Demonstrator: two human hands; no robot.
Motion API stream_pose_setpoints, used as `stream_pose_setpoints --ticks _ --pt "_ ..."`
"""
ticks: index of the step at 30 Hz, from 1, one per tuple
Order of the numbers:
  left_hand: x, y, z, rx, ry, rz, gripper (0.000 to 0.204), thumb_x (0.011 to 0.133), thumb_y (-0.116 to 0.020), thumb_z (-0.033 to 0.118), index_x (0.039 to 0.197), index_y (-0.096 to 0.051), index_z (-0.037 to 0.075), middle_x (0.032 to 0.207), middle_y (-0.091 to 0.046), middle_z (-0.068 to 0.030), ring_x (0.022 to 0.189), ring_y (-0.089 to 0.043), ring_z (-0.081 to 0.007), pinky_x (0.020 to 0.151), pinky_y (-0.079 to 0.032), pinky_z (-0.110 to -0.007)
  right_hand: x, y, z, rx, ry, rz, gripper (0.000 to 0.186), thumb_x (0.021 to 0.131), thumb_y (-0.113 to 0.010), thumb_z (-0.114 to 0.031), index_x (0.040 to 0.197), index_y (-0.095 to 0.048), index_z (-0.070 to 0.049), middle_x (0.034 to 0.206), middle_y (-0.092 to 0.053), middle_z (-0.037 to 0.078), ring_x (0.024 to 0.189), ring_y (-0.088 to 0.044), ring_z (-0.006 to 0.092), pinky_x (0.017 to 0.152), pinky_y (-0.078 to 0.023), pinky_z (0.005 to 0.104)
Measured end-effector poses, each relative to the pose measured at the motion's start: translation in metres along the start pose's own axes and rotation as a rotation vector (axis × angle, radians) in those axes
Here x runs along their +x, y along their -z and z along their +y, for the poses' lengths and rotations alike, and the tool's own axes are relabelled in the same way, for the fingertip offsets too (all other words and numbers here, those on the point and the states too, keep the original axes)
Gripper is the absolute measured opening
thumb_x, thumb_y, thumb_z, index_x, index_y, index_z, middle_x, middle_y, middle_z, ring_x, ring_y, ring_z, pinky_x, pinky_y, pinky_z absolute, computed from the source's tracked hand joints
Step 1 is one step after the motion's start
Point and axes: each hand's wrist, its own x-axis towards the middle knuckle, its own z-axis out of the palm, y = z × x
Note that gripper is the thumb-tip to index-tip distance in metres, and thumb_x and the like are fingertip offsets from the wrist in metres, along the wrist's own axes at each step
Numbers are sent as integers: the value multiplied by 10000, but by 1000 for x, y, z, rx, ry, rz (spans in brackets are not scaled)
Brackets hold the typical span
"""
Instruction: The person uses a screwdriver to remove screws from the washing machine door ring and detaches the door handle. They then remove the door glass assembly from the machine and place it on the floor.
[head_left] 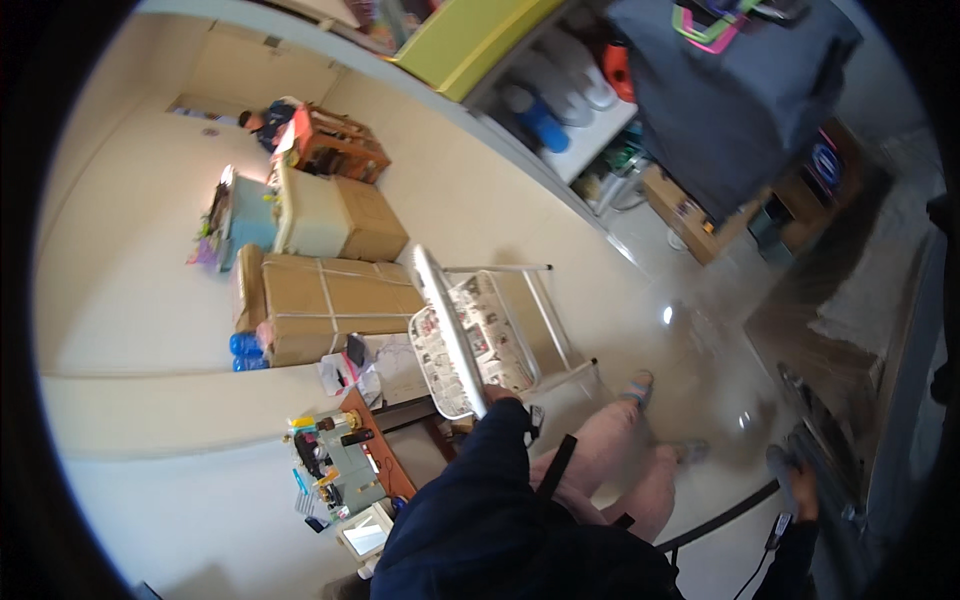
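Observation:
A folding chair (460, 335) with a pale metal tube frame and print-patterned seat and back stands tilted in view at the centre. My left hand (501, 394) is closed round its tube frame, mostly hidden beyond the dark blue sleeve. Low on the right, my right hand (803, 492) is closed against a dark grey object (781, 466) whose kind I cannot make out. Beside that hand stands a dark, curved frame-like thing (825, 425). My legs in pink trousers (595, 455) show between the hands, with slippers on the shiny floor.
Taped cardboard boxes (345, 300) and a pale plastic bin (305, 215) stand along the left wall. A cluttered desk (370, 440) is at lower left. Shelves (590, 160) with bottles and a hanging dark cloth (730, 90) are at upper right. A person (268, 125) is far back.

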Motion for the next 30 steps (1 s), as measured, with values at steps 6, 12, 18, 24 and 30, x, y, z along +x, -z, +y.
stream_pose_setpoints --ticks 6,12,18,24,30 --pt "2 140 9 -392 -573 217 305 850 -576 336 963 -692 77 876 -691 -142 815 -672 -286 673 -534 -421 4 -17 16 40 119 74 329 851 -569 -164 1138 -586 -7 1049 -622 218 958 -600 355 821 -471 429" --pt "-79 317 204 -1340 -1122 157 287 928 -562 189 1146 -614 11 980 -653 -73 820 -628 -148 724 -527 -278 7 -80 -22 182 -53 302 274 816 -632 -212 1014 -581 -28 870 -639 174 810 -619 323 716 -476 392" --pt "-197 362 376 -1144 -1418 -658 390 984 -468 256 1304 -464 32 1169 -612 -143 1017 -622 -236 878 -496 -316 41 -105 -39 847 -11 395 246 883 -631 -212 1036 -579 -27 789 -597 26 710 -514 112 649 -435 266" --pt "-214 318 465 -1226 -1350 -608 383 963 -501 249 1249 -479 -5 1140 -620 -144 999 -622 -249 862 -479 -325 85 -102 -44 749 17 561 235 879 -619 -210 988 -584 -5 732 -593 58 666 -523 123 617 -434 279" --pt "-198 338 494 -1183 -1666 -660 413 977 -478 308 1233 -462 -15 1083 -624 -135 920 -641 -220 811 -483 -314 90 -97 -32 533 144 719 248 861 -633 -199 982 -578 10 677 -593 72 607 -526 118 565 -423 275"
